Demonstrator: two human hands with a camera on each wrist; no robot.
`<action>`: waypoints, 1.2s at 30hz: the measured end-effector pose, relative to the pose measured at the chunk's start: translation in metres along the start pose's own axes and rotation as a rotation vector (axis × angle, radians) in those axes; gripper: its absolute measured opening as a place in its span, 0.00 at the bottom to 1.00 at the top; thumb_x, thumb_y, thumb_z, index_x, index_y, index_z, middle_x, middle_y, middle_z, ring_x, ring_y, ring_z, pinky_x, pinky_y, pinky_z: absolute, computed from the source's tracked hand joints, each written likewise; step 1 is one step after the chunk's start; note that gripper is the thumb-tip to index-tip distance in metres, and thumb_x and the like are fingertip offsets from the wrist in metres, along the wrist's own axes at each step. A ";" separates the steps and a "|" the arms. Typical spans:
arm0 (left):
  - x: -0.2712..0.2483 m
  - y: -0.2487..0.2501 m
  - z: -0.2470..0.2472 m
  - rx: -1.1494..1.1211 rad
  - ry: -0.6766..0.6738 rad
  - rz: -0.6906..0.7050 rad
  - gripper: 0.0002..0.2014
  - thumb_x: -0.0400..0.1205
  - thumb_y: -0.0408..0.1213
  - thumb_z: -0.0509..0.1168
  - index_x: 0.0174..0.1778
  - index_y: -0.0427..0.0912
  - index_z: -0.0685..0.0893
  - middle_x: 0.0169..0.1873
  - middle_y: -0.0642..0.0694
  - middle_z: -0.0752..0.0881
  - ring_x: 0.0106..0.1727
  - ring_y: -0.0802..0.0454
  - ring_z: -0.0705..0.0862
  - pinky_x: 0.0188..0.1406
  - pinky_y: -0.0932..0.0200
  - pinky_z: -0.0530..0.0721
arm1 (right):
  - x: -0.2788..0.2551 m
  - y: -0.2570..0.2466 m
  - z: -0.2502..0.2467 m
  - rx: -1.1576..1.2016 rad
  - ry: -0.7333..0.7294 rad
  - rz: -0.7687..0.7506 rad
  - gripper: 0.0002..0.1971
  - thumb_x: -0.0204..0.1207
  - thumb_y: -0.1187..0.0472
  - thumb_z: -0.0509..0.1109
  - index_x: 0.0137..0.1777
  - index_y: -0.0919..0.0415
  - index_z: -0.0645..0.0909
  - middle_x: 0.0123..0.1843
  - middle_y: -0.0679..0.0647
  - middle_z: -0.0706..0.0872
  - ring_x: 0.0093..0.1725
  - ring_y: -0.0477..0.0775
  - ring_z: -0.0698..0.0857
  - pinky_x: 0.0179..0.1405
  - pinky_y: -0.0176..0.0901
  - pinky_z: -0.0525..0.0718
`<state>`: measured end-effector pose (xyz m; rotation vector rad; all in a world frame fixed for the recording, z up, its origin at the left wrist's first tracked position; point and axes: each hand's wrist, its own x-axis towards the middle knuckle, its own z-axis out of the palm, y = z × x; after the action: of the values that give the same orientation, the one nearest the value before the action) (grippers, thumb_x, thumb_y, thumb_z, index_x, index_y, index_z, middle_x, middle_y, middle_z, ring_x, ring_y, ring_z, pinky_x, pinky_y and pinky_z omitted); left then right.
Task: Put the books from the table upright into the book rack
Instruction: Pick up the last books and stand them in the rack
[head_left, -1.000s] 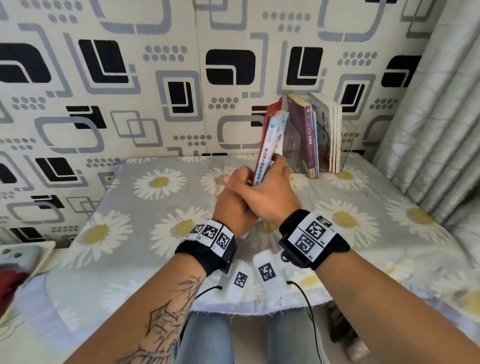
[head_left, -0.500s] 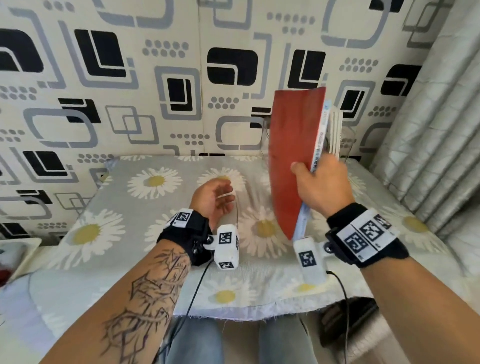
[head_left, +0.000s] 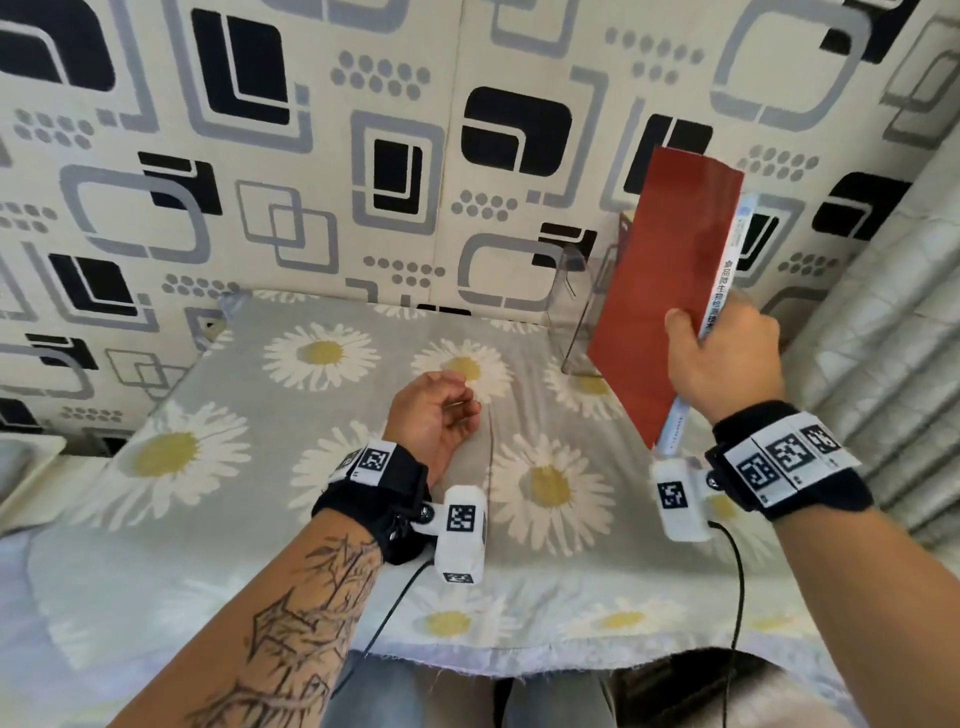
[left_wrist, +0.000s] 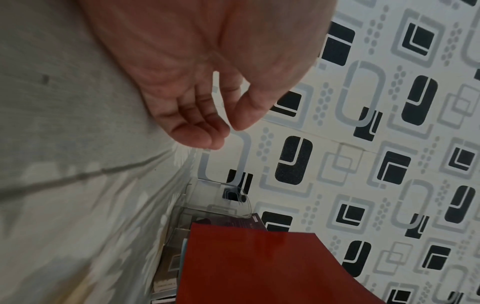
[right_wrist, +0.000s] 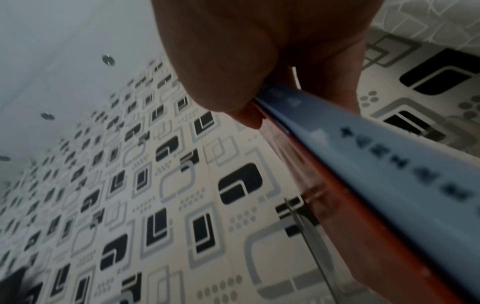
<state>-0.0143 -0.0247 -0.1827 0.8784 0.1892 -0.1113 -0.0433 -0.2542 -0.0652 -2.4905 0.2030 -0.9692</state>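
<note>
My right hand (head_left: 722, 353) grips a book with a red cover (head_left: 660, 291) and a light blue spine near its lower end, thumb on the cover. The book stands nearly upright in the air in front of the clear acrylic book rack (head_left: 574, 312) at the back right of the table. The right wrist view shows the blue spine (right_wrist: 363, 139) running out from under my thumb. My left hand (head_left: 436, 410) rests on the daisy cloth with its fingers loosely curled and nothing in it. In the left wrist view the red cover (left_wrist: 259, 265) hides most of the rack (left_wrist: 223, 199), where dark books show.
The table (head_left: 260, 467) wears a grey cloth with white daisies. A patterned wall (head_left: 363, 156) stands right behind the rack, and a grey curtain (head_left: 893, 312) hangs at the right. A white object (head_left: 26, 462) lies at the left edge.
My left hand let go of the book and dropped to the cloth. My right hand carried the book up and to the right, in front of the rack.
</note>
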 end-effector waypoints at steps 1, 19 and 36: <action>0.001 0.000 -0.001 -0.006 0.002 -0.001 0.08 0.79 0.24 0.58 0.38 0.40 0.79 0.30 0.43 0.79 0.29 0.48 0.80 0.28 0.60 0.80 | 0.002 0.000 0.008 -0.007 0.001 -0.003 0.11 0.81 0.58 0.65 0.51 0.68 0.80 0.49 0.71 0.87 0.50 0.73 0.85 0.43 0.48 0.78; 0.008 -0.001 -0.003 -0.004 -0.008 -0.009 0.09 0.79 0.23 0.57 0.39 0.39 0.79 0.29 0.43 0.79 0.27 0.50 0.80 0.27 0.60 0.78 | 0.050 -0.007 0.114 -0.156 -0.110 -0.089 0.23 0.85 0.44 0.56 0.60 0.65 0.77 0.50 0.68 0.88 0.46 0.73 0.87 0.40 0.57 0.82; 0.004 0.003 0.001 -0.016 0.007 -0.019 0.10 0.79 0.22 0.56 0.39 0.40 0.79 0.26 0.44 0.81 0.26 0.50 0.79 0.27 0.59 0.78 | 0.036 0.021 0.092 0.279 -0.180 0.137 0.24 0.72 0.49 0.77 0.64 0.59 0.80 0.52 0.47 0.87 0.51 0.49 0.85 0.54 0.44 0.83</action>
<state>-0.0103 -0.0237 -0.1809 0.8612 0.2052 -0.1243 0.0462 -0.2498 -0.1126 -2.2579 0.1654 -0.6633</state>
